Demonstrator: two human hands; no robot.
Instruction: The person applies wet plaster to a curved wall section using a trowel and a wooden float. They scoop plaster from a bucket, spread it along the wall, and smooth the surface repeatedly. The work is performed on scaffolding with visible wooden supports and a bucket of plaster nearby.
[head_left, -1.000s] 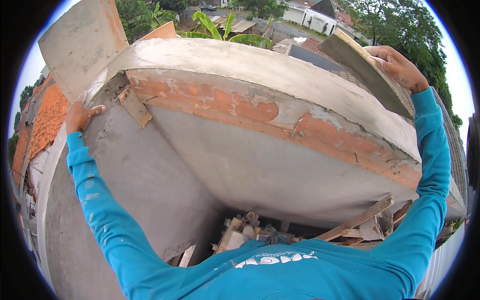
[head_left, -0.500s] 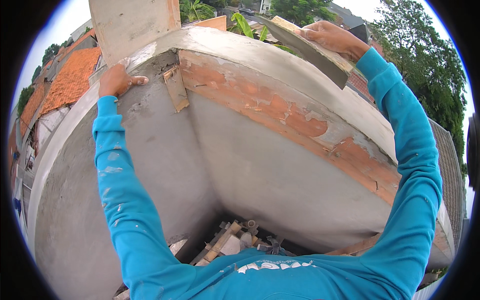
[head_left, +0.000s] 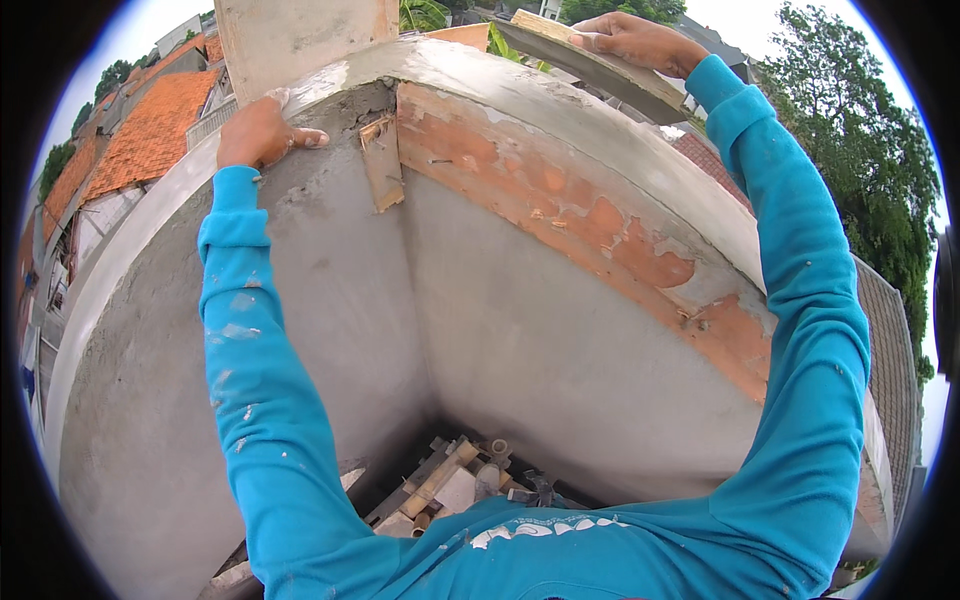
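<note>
My right hand (head_left: 645, 42) grips a long plastering float (head_left: 600, 78) with a grey face and a wooden back, held at the far side of the wall's curved top. The float is tilted, its near end lower; whether it touches the plaster I cannot tell. With its fingers hooked over the rim, my left hand (head_left: 258, 135) holds the wall's top edge (head_left: 325, 82), its thumb stretched along the inner face. A worn reddish plank (head_left: 600, 225) runs along the right-hand inner wall below the rim. Beside the corner, a small wooden block (head_left: 381, 170) is fixed to the plaster.
An upright board (head_left: 305, 45) stands on the rim beyond my left hand. Nails stick out of the plank. Below, scrap wood and pipe pieces (head_left: 450, 480) lie in the dark corner. Orange roofs (head_left: 145, 130) lie beyond on the left, a tree (head_left: 850, 130) on the right.
The float has swung to a flatter angle and moved slightly left and farther off with my right hand. My left hand keeps its place on the rim, while the view has shifted a little.
</note>
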